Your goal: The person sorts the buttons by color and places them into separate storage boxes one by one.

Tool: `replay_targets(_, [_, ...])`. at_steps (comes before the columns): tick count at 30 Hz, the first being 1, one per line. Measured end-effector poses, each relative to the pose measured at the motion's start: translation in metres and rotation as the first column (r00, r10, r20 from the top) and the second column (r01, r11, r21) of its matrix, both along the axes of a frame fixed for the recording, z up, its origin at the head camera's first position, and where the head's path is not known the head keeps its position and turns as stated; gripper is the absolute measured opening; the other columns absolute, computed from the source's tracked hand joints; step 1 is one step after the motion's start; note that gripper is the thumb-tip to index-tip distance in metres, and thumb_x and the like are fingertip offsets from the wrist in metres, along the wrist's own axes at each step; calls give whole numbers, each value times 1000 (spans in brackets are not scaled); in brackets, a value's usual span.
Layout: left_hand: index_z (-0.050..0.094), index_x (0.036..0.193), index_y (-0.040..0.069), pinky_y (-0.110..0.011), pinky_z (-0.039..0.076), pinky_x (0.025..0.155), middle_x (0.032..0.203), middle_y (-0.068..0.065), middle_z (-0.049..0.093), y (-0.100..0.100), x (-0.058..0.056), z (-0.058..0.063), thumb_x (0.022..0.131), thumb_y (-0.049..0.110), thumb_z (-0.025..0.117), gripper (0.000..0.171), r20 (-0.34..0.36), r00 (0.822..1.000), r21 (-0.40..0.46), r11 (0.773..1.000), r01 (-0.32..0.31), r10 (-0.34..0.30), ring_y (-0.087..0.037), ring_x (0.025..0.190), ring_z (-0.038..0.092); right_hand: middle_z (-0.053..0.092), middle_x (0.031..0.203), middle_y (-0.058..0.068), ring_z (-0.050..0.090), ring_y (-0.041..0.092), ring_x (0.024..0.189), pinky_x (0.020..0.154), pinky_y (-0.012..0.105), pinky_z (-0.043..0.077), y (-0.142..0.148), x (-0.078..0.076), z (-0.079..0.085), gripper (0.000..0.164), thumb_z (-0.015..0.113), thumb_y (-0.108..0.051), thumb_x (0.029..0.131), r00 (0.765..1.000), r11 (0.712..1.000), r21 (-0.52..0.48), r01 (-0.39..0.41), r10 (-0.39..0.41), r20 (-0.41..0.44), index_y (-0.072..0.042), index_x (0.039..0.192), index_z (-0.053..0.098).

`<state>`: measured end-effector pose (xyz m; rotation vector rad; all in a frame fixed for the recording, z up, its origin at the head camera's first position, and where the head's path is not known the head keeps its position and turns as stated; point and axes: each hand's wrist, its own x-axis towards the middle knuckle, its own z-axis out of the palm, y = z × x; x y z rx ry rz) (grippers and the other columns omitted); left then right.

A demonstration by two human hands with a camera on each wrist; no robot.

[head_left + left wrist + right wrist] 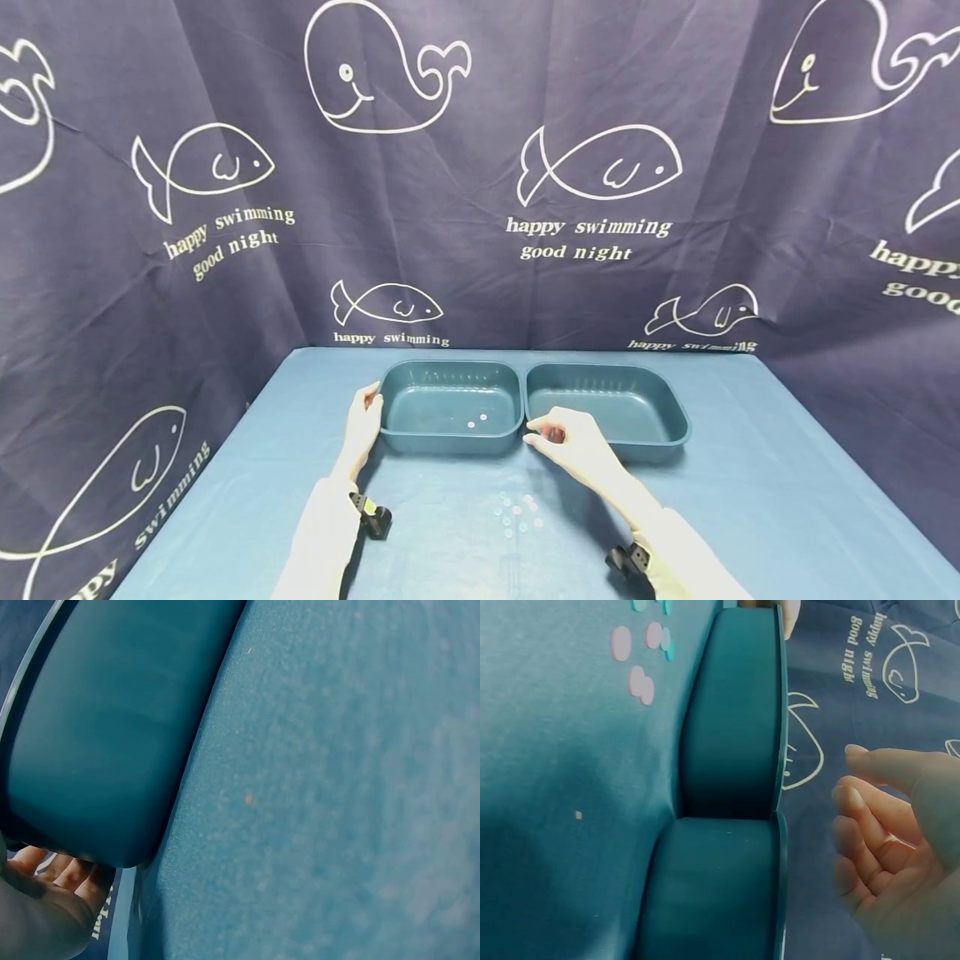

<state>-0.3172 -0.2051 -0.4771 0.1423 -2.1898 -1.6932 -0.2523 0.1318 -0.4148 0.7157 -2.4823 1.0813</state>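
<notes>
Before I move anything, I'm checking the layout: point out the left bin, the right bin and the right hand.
Left bin (pixel 450 446), head view, on its front outer wall.
Right bin (pixel 633 417), head view, on its bare floor.
Right hand (pixel 579 442), head view, on the hand's middle.

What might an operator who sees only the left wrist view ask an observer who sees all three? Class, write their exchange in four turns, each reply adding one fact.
Operator: I see the left hand at one end of a bin. Is anything inside it?
Observer: Yes, the head view shows two small pale discs lying in it.
Operator: And where is the right hand?
Observer: Seen from the head camera, it is in front of the near left corner of a second bin.
</notes>
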Motion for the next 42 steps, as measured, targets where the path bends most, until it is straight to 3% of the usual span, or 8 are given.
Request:
replay_targets(15, [41, 130, -10, -49, 30, 112, 132, -31, 45, 1, 0, 3, 96, 2, 40, 36, -10, 1000, 13, 1000, 3, -3, -42, 127, 40, 52, 65, -14, 42, -4, 59, 52, 16, 40, 7, 14, -15, 15, 74, -17, 76, 1000, 1000, 13, -4, 3, 30, -10, 89, 74])
replay_targets(27, [41, 131, -9, -48, 30, 112, 133, -30, 45, 2, 1, 5, 96, 3, 39, 37, 6, 1000, 10, 1000, -5, 5, -41, 128, 40, 56, 65, -11, 44, -5, 57, 50, 15, 41, 15, 26, -28, 16, 74, -19, 77, 995, 997, 27, -69, 67, 72, -8, 89, 73])
replay_targets(42, [41, 131, -9, -47, 29, 112, 132, -30, 45, 1, 2, 2, 96, 2, 39, 37, 4, 1000, 23, 1000, 2, -2, -41, 128, 39, 56, 64, -10, 44, -6, 54, 47, 13, 39, 22, 31, -39, 15, 74, -19, 77, 990, 990, -10, -139, 139, 33, -8, 88, 73])
